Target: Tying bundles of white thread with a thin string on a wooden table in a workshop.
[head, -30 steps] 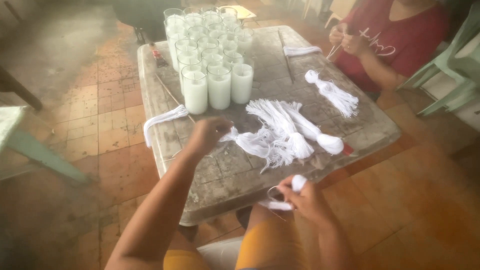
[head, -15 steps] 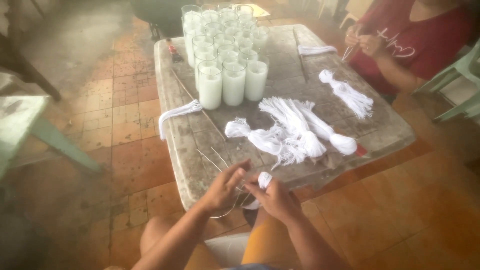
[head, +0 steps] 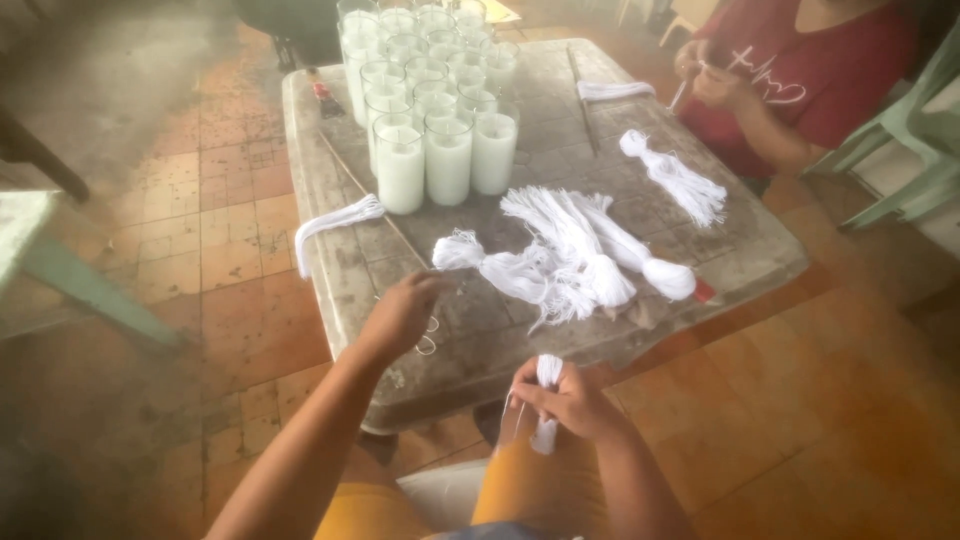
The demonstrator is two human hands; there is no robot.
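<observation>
Worn grey table (head: 720,250) with glass candles (head: 445,155): right hand (head: 565,400) closed around a small white string bundle (head: 547,375) at the near edge, left hand (head: 400,315) loosely curled over thin wire loops (head: 428,345); best pinch one loop cleanly, bundle kept taut.

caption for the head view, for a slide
Right hand holds a white string bundle; left hand reaches over the table.

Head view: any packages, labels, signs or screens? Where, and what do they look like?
None that can be made out: the glass jars of white wax on the table look unlabelled.
Nearest to print: a white graphic on the dark red shirt of the person across the table, at the upper right.
</observation>
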